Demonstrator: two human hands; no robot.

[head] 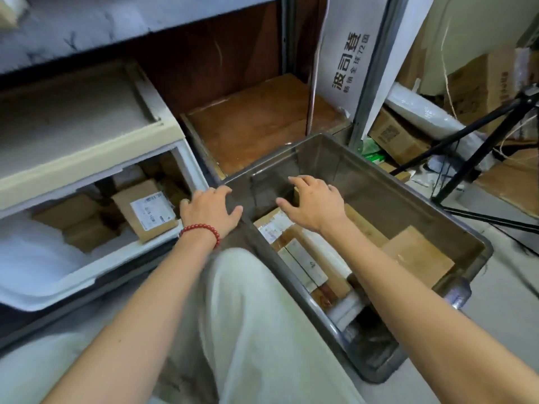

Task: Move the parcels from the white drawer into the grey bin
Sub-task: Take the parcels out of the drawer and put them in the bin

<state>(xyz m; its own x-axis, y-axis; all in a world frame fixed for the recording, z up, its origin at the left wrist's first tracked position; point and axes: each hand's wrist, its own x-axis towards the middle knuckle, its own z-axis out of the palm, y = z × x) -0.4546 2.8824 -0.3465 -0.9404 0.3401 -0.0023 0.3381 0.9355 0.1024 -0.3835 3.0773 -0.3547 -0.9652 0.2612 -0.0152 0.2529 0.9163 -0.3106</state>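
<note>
Grey floor point(510, 301) carries grey bin point(393, 193) at centre, black tripod point(472, 158) legs just R of it, cardboard boxes point(399, 138) & flat cardboard sheet point(513, 182) further back R, w/ white drawer point(87, 275) just L of bin.

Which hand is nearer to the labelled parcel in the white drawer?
Left. The left hand is at the corner of the grey bin, close beside the labelled parcel in the white drawer. The right hand is farther away, over the bin's inside.
</note>
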